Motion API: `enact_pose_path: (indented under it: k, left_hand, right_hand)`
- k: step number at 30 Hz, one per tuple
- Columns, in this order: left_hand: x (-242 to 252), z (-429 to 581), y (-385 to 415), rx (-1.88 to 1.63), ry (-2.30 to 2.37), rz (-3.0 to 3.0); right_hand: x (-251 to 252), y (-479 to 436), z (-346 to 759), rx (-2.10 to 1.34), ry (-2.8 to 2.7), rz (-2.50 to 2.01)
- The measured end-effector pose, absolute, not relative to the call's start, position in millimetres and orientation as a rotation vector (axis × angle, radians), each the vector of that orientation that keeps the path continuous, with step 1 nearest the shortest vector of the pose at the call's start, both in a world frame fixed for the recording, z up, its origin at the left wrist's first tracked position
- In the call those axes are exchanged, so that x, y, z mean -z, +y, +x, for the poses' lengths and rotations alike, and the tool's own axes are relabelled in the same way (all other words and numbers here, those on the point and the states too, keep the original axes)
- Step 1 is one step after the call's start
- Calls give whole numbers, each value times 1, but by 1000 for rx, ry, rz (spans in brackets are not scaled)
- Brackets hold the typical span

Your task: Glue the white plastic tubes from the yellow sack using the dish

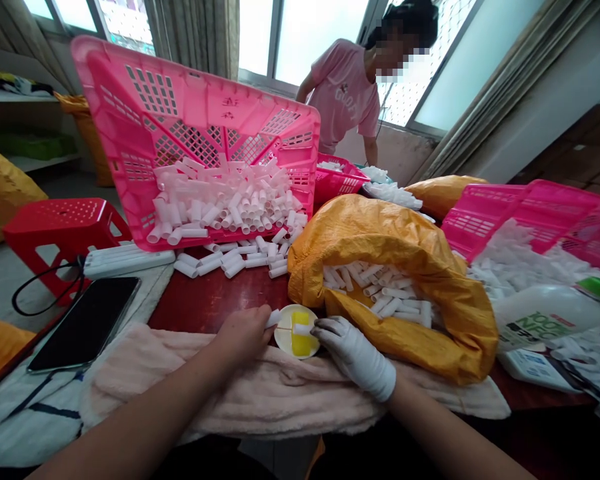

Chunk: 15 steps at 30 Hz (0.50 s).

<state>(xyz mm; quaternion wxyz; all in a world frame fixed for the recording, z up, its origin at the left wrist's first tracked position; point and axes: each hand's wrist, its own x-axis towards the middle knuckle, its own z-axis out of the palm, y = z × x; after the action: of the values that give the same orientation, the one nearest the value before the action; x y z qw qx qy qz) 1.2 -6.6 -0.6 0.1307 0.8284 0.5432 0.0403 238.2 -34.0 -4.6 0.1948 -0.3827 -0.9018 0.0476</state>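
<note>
My bare left hand (245, 337) is closed around a short white plastic tube (273, 319), its end showing past the fingertips. In a white glove, my right hand (353, 350) pinches another short white tube (301, 329) by its right end. That tube is over a small round white dish (283, 340) with a yellow patch (301, 345) in it. A thin brownish line runs across the dish between the two tubes; I cannot tell what it is. Beneath both forearms lies a pale pink towel (260, 393).
A tipped pink basket (195, 87) spills white tubes (240, 207) onto the red table. An orange sack (370, 220) of tubes stands right of the dish. A phone (85, 323) lies left; a white bottle (540, 313) lies right. A person (345, 100) in pink stands behind.
</note>
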Motion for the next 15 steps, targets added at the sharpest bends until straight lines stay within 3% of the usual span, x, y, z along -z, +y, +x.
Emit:
enact_pose_path:
  k: [5,15]
  left_hand:
    - [1,1,-7,-123,1574,2411]
    - [2,1,-5,-93,1583,2357]
  right_hand:
    - [0,-36,234,-64,-2569,-1136]
    - [-4,-54,231,101,-2700,-761]
